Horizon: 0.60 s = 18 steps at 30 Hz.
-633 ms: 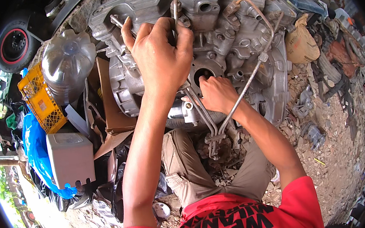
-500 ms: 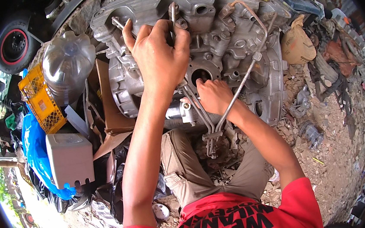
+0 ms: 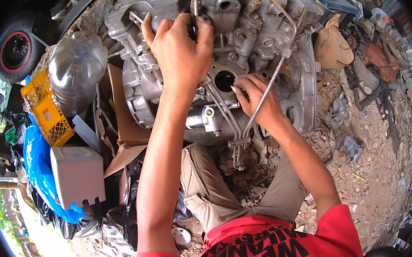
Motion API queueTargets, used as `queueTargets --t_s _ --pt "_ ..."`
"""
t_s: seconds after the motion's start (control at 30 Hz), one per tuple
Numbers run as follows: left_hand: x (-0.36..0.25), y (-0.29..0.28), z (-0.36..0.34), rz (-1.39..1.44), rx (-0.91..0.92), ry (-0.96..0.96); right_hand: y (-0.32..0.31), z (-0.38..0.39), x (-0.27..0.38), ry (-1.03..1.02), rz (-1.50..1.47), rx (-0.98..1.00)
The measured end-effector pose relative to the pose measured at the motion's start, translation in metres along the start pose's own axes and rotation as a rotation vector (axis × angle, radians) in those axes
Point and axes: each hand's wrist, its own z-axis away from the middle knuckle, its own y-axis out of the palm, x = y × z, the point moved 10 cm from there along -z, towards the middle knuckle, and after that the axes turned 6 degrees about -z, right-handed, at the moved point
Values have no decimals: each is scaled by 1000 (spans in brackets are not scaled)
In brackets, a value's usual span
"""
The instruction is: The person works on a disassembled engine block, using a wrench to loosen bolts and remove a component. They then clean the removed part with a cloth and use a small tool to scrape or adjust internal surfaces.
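Observation:
A greasy metal engine block point(image 3: 269, 44) fills the upper middle. My left hand point(image 3: 179, 50) is over its left part, fingers closed round the upper ends of a bundle of thin metal pipes point(image 3: 225, 116). Two pipe ends poke out past the fingertips. A clamp point(image 3: 239, 142) joins the pipes low down, between my knees. One long pipe point(image 3: 273, 79) slants up to the right across my right hand point(image 3: 258, 97). That hand is just right of a dark round bore point(image 3: 225, 80), thumb and bent fingers apart, nothing seen in them. Its palm is hidden.
On the left are a clear plastic bottle point(image 3: 76, 73), a yellow crate point(image 3: 47, 110), a whitish plastic container point(image 3: 78, 174) and torn cardboard point(image 3: 124, 116). Rubble ground point(image 3: 364, 198) lies to the right, with a brown sack point(image 3: 333, 46). A wheel point(image 3: 15, 51) stands far left.
My right hand has drawn back from the round bore, toward the right, and its fingers have spread somewhat. The pipes have shifted slightly upward; my left hand keeps its grip.

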Motion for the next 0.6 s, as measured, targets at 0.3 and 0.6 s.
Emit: queueTargets --t_s 0.3,0.6 --pt "0 2 -1 -18 46 -9 23 -42 6 -209 231 -25" --pt "1 2 2 -22 10 15 39 -50 17 -407 615 59"
